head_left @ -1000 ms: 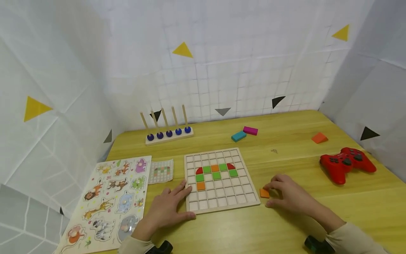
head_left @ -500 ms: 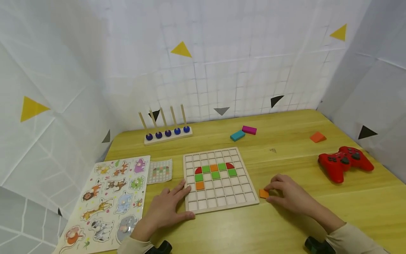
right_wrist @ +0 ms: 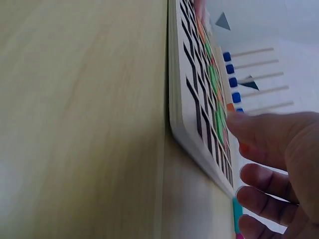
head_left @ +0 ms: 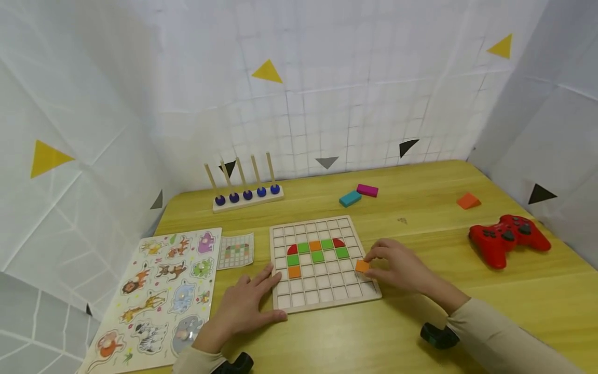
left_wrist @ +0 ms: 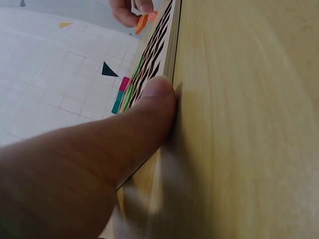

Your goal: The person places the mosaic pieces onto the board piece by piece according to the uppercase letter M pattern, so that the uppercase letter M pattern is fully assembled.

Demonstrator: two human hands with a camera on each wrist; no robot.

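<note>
Orange tile pinched in R hand just over grid board, right side. L hand flat, fingers relaxed, bracing board's left edge to steady it.

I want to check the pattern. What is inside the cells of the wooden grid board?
In the grid board lie green, orange and red tiles. The right hand pinches one more orange tile over the right-hand cells. Cells beneath the fingers are hidden.

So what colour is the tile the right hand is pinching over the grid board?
Orange. The tile in the right hand shows best in the head view.
</note>
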